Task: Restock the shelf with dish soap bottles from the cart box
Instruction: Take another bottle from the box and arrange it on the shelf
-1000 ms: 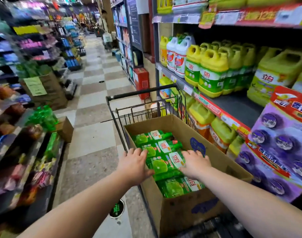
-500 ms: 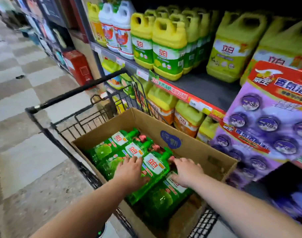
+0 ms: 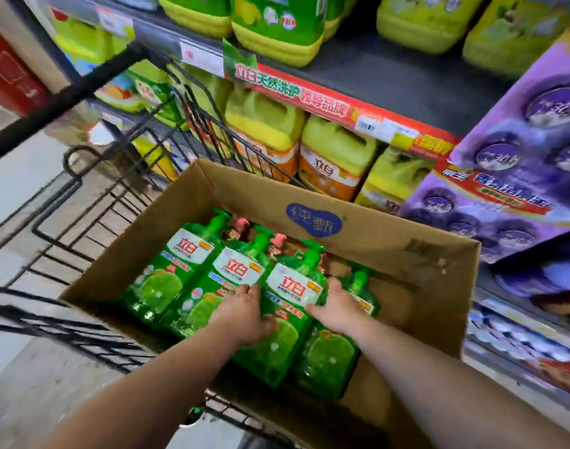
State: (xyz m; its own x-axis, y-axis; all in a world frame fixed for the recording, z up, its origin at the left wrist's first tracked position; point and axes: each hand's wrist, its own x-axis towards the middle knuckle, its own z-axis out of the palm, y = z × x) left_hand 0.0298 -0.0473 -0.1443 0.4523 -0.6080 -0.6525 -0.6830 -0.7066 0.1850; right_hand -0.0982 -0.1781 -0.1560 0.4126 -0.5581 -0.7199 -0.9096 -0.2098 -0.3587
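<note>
Both hands are shown inside the cardboard box: the left hand is laid on the left flank of a green dish soap bottle, the right hand on its right flank, so that the bottle is clasped between them; how far the fingers curl beneath it cannot be made out. The held bottle lies on its back, pump toward the shelf, third in a row of four like bottles; the leftmost bottle and second bottle are seen whole, while the fourth bottle is partly covered by the right hand. Pink caps of a lower layer are glimpsed between the pumps, their bodies hidden. The box rests in a wire cart, whose handle is cut off at the left edge. Behind it, yellow jugs on the lower shelf are half screened by the price rail, and purple packs run out of frame at right. Edges are blurred throughout.
</note>
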